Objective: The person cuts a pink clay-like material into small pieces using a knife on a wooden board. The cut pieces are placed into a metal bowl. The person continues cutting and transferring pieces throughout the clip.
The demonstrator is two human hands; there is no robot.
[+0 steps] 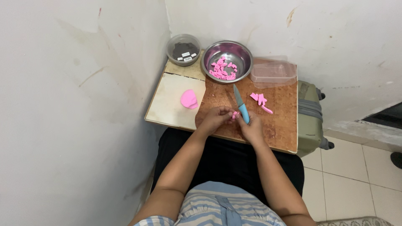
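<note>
Head view: person sits at a small bench (176,109) pushed into the corner of two white walls, both hands together over its front edge.
Left hand (215,118): fingers closed around a small pink piece (234,114), pinched at the fingertips.
Right hand (252,127): gripping the blue handle of a knife (240,104); blade points away from the person, up toward the steel bowl, and lies just beside the small pink piece.
Small pink piece: between the two hands, above the brown board (280,113).
Steel bowl (227,60): at the back of the bench, holds many cut pink bits (223,69).
Pink strips (260,100): lie on the brown board, near the knife on its right side.
Flat pink lump (189,99): on the pale part of the bench, left of the hands, apart from them.
Dark round container (183,49): in the back left corner, touching the steel bowl or almost, I cannot tell.
Clear plastic box (273,72): right of the steel bowl.
Green suitcase (310,119): stands on the tiled floor beside the bench.
</note>
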